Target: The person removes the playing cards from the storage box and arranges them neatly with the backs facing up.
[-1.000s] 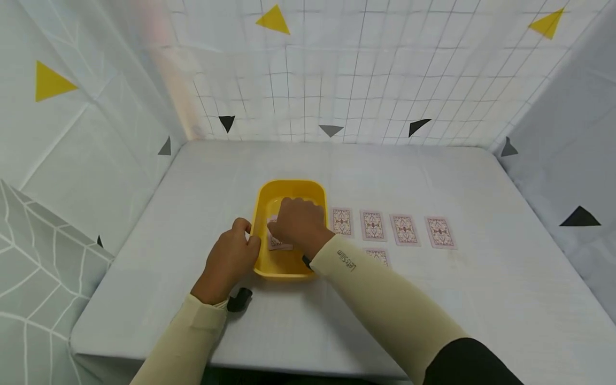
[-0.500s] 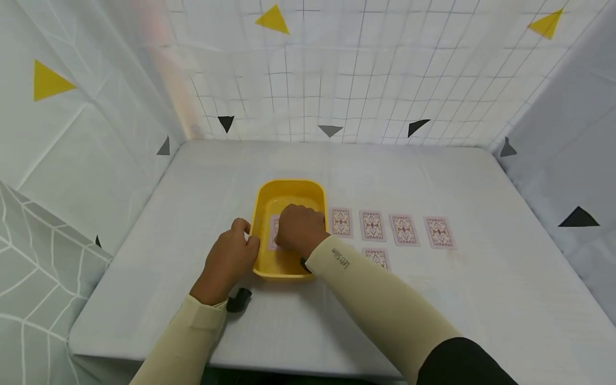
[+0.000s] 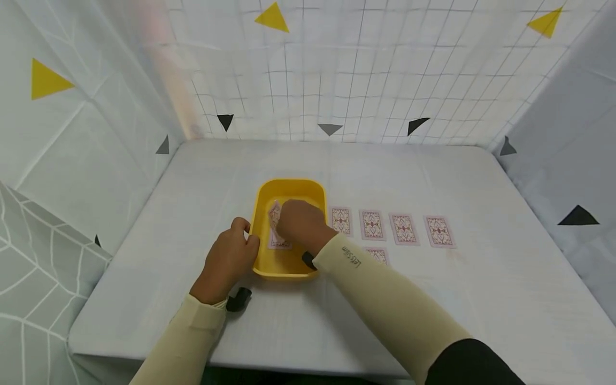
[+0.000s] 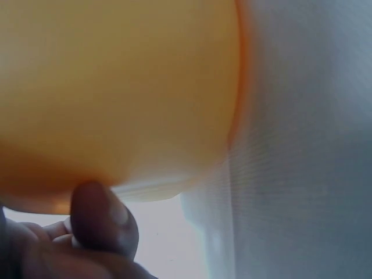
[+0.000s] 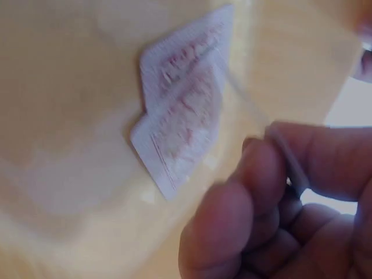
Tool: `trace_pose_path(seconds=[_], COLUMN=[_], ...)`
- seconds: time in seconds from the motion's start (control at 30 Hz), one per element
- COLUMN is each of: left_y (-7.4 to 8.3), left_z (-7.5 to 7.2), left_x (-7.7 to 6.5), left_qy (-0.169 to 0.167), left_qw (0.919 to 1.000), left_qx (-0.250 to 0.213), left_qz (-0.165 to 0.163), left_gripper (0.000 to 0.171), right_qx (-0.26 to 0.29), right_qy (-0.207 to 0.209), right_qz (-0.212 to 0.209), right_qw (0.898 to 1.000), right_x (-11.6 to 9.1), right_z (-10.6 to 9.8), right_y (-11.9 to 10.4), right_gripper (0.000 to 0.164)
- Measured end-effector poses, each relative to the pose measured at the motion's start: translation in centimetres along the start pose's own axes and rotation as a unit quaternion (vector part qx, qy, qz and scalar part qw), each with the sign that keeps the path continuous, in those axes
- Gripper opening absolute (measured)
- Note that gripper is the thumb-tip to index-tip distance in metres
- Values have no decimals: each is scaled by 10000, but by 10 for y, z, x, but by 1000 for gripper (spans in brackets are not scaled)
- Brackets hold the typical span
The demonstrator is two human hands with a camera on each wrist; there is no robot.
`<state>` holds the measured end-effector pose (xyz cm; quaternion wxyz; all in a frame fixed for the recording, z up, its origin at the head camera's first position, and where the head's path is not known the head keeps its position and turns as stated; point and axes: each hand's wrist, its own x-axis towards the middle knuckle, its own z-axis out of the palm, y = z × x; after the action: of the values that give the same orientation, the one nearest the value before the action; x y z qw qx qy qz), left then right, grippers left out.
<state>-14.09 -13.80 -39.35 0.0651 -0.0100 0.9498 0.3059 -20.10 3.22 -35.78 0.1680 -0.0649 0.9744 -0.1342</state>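
A yellow plastic tray (image 3: 289, 271) stands on the table with patterned playing cards inside. My left hand (image 3: 230, 262) grips its left rim; in the left wrist view the thumb (image 4: 104, 221) lies against the tray wall (image 4: 133, 87). Over the tray, my right hand (image 3: 303, 225) pinches a playing card (image 3: 274, 214), which is tilted up. Seen from the right wrist, this card (image 5: 256, 107) is nearly edge-on between thumb and fingers. Another card (image 3: 280, 245) lies on the tray floor, partly covered. The right hand hides part of the cards.
To the tray's right lies a row of several face-down cards (image 3: 372, 225). One more card (image 3: 377, 255) lies below the row, partly behind the right sleeve (image 3: 385, 299). White sheeting with a grid (image 3: 375, 69) stands behind the table (image 3: 231, 171).
My right hand has lifted a card's near edge off the tray floor, and the card now slants away from the one beneath. The left hand stays at the rim.
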Motion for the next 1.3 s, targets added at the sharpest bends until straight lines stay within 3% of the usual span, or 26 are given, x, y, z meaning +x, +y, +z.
trace_pose_path(seconds=[0.23,0.53,0.83,1.07,1.3], left_y=[1,4,3,1,3], left_z=[0,-4,-3,-4,-4], left_x=[0,-1,-1,0,1], left_qy=[-28,-53,-90,-71,-172], left_qw=[10000,9998,9998,9997,9995], left_qx=[-16,49,-16,-3,-49], left_qz=[-63,-184,-203,-247,-244], left_gripper=[36,39,41,40,42], right_qx=[366,936,1093,1389,1649], right_qy=[-233,-132,-132,-374,-584], right_qz=[88,204,501,615,1049], right_qw=[9990,9953,9927,9877,9790], right_x=[-13,-34,-63,-83,-107], right_z=[-26,-57,-67,-64,-50], right_y=[7,39,108,163,209], right_gripper=[18,29,40,53,41])
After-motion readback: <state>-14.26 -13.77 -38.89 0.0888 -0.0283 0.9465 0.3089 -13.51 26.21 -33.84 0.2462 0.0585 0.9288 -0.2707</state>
